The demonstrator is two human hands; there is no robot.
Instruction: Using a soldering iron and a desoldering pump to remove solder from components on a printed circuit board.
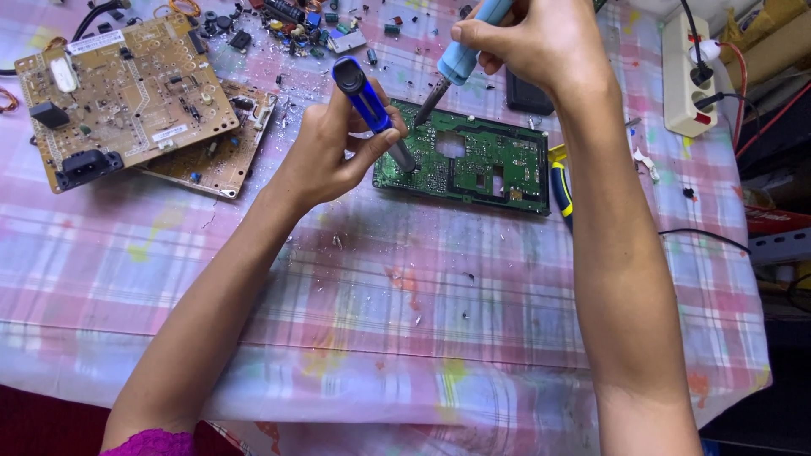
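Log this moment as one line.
left hand: holds blue pump | right hand: holds iron | both tips at green board

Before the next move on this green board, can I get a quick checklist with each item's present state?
1. Left hand grips the blue desoldering pump: ok.
2. Right hand grips the light-blue soldering iron: ok.
3. Both tips meet the green circuit board: cannot tell.
4. Board lies flat on the checked tablecloth: ok.
5. Cloth free of debris: not ok, flecks scattered.
6. Power strip plugged: ok.
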